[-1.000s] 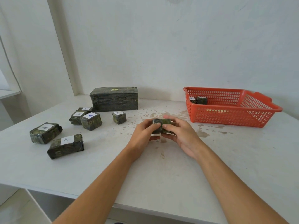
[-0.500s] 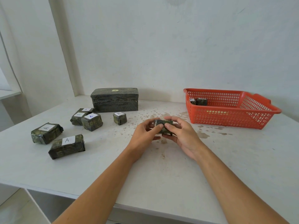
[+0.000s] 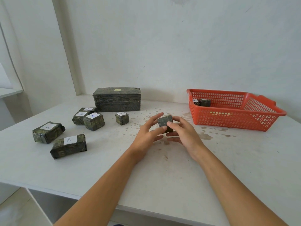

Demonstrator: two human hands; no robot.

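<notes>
A small block point(image 3: 164, 121) is held near the middle of the table point(image 3: 244, 160), pinched between both hands. The left hand point(image 3: 145, 136) has thumb and forefinger tips on the block's near left edge, its other fingers spread loosely. The right hand point(image 3: 185, 133) lays its thumb over the near face and curls its fingers round the right side and back. The block is squat and roughly cubic with softened corners, wrapped tight in dark, mottled green-black film that has a dull sheen; the face turned up looks flat and greyish, with a seam along its left edge. The hands hide its base, so I cannot tell whether it touches the table. The table is white and matt, speckled with brown stains around the hands. To the right, towards the wall, stands a red plastic basket point(image 3: 228, 119), rectangular, with lattice walls that flare out to a thick rim; in its far left corner lie two dark lumps point(image 3: 204, 102) in the same wrap. At the back stands a long box point(image 3: 116, 100), film-wrapped and creased, with a small yellow tag on top. Between it and the hands stands a cube point(image 3: 122, 118) with a white paper label marked A. On the left lie five packets bearing the same label: three point(image 3: 93, 121) huddled together, and two longer ones point(image 3: 69, 145) nearer the front edge
</notes>
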